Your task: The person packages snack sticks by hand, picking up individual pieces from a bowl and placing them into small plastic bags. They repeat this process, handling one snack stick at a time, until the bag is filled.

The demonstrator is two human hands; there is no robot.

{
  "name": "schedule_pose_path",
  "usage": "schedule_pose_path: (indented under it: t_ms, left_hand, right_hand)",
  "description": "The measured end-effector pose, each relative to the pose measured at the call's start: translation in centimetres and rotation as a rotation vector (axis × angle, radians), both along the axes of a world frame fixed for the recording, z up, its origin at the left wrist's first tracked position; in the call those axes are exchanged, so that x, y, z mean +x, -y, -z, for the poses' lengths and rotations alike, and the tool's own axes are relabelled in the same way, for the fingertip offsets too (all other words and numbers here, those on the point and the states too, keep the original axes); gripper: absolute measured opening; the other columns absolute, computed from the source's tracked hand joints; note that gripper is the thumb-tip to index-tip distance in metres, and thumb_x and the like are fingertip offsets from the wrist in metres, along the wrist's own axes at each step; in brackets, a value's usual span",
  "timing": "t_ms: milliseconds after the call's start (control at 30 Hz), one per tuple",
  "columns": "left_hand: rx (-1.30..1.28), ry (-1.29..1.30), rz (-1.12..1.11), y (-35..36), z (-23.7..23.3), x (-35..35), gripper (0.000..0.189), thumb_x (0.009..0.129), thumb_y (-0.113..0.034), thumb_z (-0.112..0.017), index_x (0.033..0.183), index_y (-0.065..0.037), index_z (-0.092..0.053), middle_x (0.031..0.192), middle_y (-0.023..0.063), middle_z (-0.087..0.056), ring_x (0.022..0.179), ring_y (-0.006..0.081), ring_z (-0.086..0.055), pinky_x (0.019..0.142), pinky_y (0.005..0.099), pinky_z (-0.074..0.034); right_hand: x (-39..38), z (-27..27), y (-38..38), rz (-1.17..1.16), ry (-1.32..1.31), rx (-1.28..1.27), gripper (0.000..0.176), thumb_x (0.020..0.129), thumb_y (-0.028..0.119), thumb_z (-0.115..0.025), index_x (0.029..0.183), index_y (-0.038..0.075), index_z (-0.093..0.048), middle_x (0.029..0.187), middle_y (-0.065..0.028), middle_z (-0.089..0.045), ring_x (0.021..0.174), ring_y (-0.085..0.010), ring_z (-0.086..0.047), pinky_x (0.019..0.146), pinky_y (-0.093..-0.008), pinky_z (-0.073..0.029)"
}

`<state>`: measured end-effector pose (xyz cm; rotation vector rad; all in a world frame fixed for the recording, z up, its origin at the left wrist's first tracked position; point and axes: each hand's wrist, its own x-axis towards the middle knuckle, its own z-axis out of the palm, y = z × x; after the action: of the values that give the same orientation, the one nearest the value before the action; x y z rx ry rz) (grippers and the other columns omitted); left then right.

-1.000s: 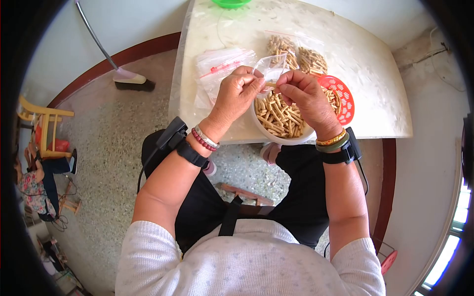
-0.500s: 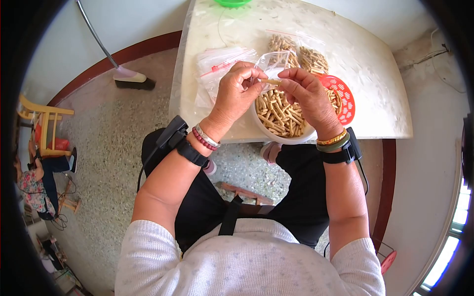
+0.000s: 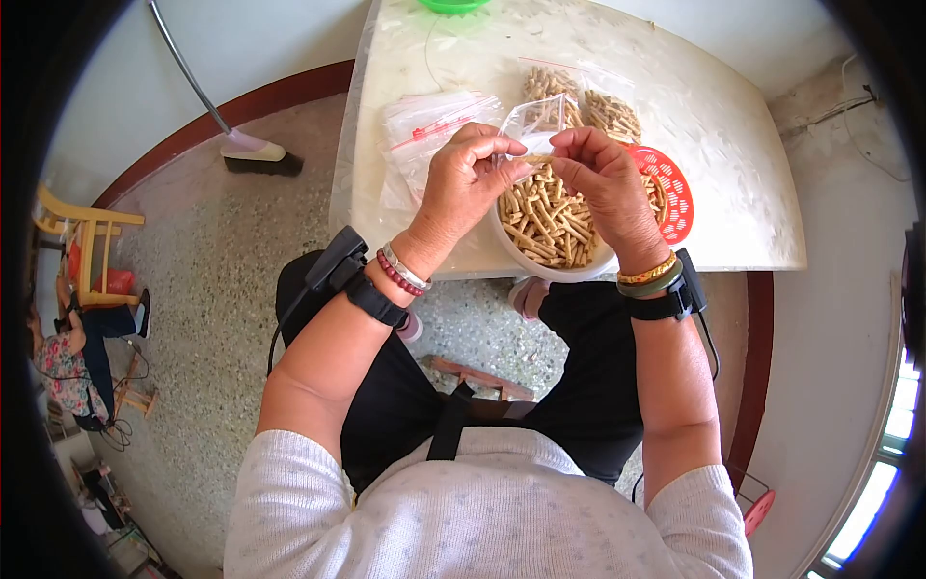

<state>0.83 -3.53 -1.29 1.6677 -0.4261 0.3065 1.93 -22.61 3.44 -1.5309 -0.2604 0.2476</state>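
Observation:
My left hand [image 3: 465,181] pinches the mouth of a small clear plastic bag [image 3: 533,118] above a white bowl [image 3: 546,268] full of small tan wooden pieces [image 3: 545,217]. My right hand [image 3: 606,183] pinches one wooden piece [image 3: 536,159] at the bag's mouth, fingertips almost touching the left hand's. The bowl sits at the near edge of the white table [image 3: 733,164].
A stack of empty clear zip bags [image 3: 424,130] lies left of my hands. Filled bags of wooden pieces [image 3: 603,111] lie behind, with a red plastic basket [image 3: 668,188] on the right. A green bowl [image 3: 451,6] stands at the far edge. A broom [image 3: 246,150] rests on the floor.
Both hands rose slightly away from the bowl, bringing the wooden piece up to the bag's mouth; more of the bowl's contents now show.

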Motion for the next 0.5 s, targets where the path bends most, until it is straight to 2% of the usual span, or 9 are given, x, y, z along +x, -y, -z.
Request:
schedule_pose_path:
  t_ms: [167,300,400,467,500]
  left_hand:
    - [0.011,0.010,-0.078,0.1,0.1,0.0,0.011,0.088,0.000,-0.065,0.098,0.003,-0.068,0.096,0.0034,-0.056,0.077,0.0071,-0.059,0.064,0.0197,-0.051]
    - [0.029,0.035,-0.088,0.0,0.5,0.1,0.011,0.088,0.000,-0.065,0.099,0.003,-0.068,0.097,0.0034,-0.057,0.078,0.0070,-0.060,0.063,0.0195,-0.052]
    - [0.007,0.026,-0.073,0.4,0.3,-0.1,0.014,0.086,0.000,-0.067,0.100,0.001,-0.068,0.097,0.0039,-0.057,0.078,0.0070,-0.059,0.064,0.0200,-0.051]
    - [0.093,0.078,-0.142,0.3,-0.4,-0.4,0.019,0.083,0.003,-0.068,0.101,-0.001,-0.069,0.097,0.0038,-0.057,0.075,0.0067,-0.058,0.063,0.0210,-0.049]
    - [0.093,0.078,-0.144,0.4,-0.4,-0.4,0.019,0.083,0.003,-0.068,0.101,-0.001,-0.069,0.097,0.0038,-0.057,0.075,0.0067,-0.058,0.063,0.0210,-0.049]
  right_hand:
    - [0.1,0.0,0.3,-0.032,-0.081,0.079,0.016,0.090,0.002,-0.064,0.106,0.002,-0.061,0.086,0.0030,-0.061,0.075,-0.0028,-0.053,0.065,-0.0166,-0.042]
    - [-0.1,-0.1,-0.1,-0.011,-0.111,0.055,0.016,0.090,0.002,-0.063,0.106,0.002,-0.061,0.083,0.0032,-0.061,0.070,-0.0027,-0.052,0.061,-0.0163,-0.041]
    - [0.1,0.6,-0.3,0.042,0.028,-0.049,0.011,0.091,0.002,-0.063,0.101,0.002,-0.062,0.086,0.0025,-0.061,0.069,-0.0036,-0.052,0.061,-0.0181,-0.043]
    - [0.1,0.6,-0.9,0.258,0.244,0.072,0.007,0.088,0.001,-0.065,0.094,0.004,-0.064,0.084,0.0007,-0.062,0.067,-0.0067,-0.053,0.060,-0.0207,-0.045]
    - [0.0,0.3,-1.0,0.257,0.244,0.072,0.007,0.088,0.001,-0.065,0.094,0.004,-0.064,0.084,0.0007,-0.062,0.067,-0.0067,-0.053,0.060,-0.0207,-0.045]
